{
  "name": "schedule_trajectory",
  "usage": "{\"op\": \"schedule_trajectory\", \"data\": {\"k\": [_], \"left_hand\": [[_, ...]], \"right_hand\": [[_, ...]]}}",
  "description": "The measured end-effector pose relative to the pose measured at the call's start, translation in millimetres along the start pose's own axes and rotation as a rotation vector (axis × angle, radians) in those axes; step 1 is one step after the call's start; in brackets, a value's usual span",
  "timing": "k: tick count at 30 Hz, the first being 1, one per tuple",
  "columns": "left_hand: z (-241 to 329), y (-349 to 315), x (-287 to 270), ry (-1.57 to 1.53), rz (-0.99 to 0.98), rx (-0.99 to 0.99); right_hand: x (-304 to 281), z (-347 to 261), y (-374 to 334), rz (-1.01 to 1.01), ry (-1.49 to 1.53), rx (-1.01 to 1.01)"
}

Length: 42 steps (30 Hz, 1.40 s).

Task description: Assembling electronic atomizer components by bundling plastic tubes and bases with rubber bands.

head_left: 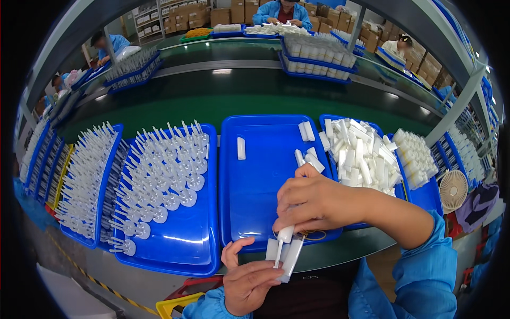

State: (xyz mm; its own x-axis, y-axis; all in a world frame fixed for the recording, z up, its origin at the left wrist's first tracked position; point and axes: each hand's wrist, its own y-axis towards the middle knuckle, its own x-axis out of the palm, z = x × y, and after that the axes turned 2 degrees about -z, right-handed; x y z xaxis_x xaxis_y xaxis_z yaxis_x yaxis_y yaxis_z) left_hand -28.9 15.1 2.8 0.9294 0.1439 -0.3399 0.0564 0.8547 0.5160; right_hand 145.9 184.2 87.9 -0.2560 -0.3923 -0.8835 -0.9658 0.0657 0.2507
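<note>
My right hand (311, 199) pinches a white cylindrical piece (286, 234) with a thin stem pointing down. Just below, my left hand (249, 284) is closed on flat white and clear plastic pieces (291, 258), and the stem's lower end meets its fingertips. Whether the stem is joined to these pieces, I cannot tell. Behind my hands lies a blue tray (255, 186) with a few white oblong pieces, among them one at the left (241, 148). Beside my right wrist, a heap of similar white pieces (361, 154) fills another tray.
To the left, a blue tray (175, 250) holds rows of clear disc-based stems (170, 159); more stacked trays (87, 181) stand beyond. At the right are white cylindrical parts (414, 159) and a small fan (453, 190). A green conveyor (212, 101) runs behind; co-workers sit across it.
</note>
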Motion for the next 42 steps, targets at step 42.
{"op": "schedule_trajectory", "data": {"k": [42], "left_hand": [[21.0, 16.9, 15.4, -1.015, 0.092, -0.457]], "right_hand": [[4.0, -49.2, -3.7, -0.111, 0.43, 0.298]]}}
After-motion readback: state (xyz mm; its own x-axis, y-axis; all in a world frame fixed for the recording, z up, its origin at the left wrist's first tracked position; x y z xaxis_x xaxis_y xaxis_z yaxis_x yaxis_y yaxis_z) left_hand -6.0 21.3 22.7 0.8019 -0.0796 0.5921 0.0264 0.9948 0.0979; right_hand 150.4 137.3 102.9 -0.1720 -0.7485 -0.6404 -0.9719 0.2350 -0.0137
